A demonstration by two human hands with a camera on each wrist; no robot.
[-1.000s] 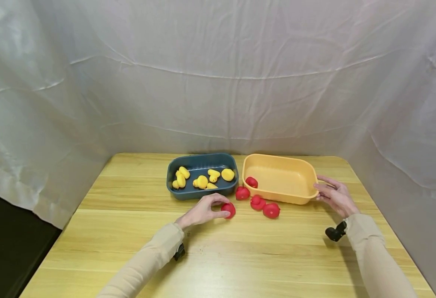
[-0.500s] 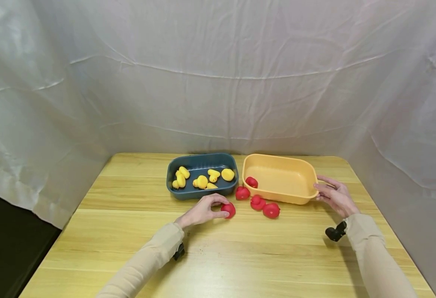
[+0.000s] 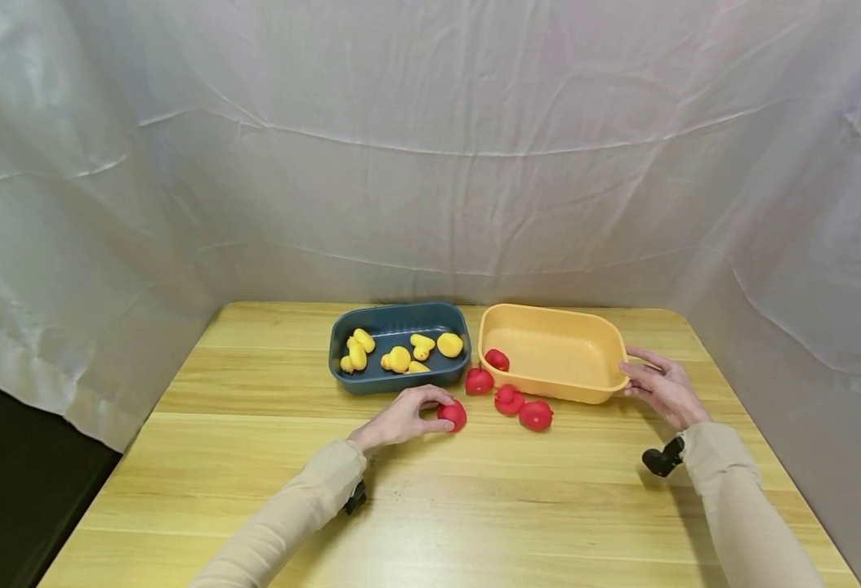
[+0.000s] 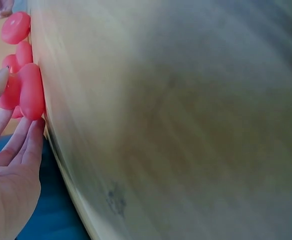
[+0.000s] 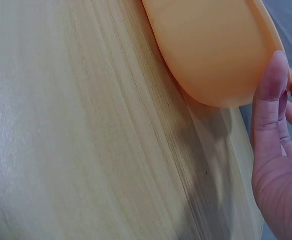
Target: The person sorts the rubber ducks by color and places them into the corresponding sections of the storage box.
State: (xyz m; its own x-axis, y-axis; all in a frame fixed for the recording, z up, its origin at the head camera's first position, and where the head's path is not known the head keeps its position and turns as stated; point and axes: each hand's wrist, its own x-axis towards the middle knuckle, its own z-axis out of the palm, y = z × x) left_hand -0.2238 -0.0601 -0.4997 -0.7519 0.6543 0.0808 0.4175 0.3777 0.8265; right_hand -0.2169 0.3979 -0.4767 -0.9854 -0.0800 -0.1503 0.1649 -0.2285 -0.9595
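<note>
My left hand (image 3: pixel 401 418) pinches a red rubber duck (image 3: pixel 454 415) between thumb and fingers, low over the table in front of the dark blue tub (image 3: pixel 394 384). In the left wrist view the thumb lies on one side of this red duck (image 4: pixel 31 92) and the fingertips on the other. My right hand (image 3: pixel 662 388) grips the right end of the orange tub (image 3: pixel 577 392), with the thumb at its rim (image 5: pixel 278 60) and the other fingers outside. One red duck (image 3: pixel 497 359) lies inside the orange tub's left end.
Between my left hand and the orange tub, several more red ducks (image 3: pixel 536 416) lie on the wooden table (image 3: pixel 475 506). Several yellow ducks (image 3: pixel 399 359) lie in the blue tub. A pale cloth (image 3: pixel 430 204) hangs behind and along the sides.
My left hand and the red duck in it have shifted very slightly to the right. My right hand and both tubs have stayed in place.
</note>
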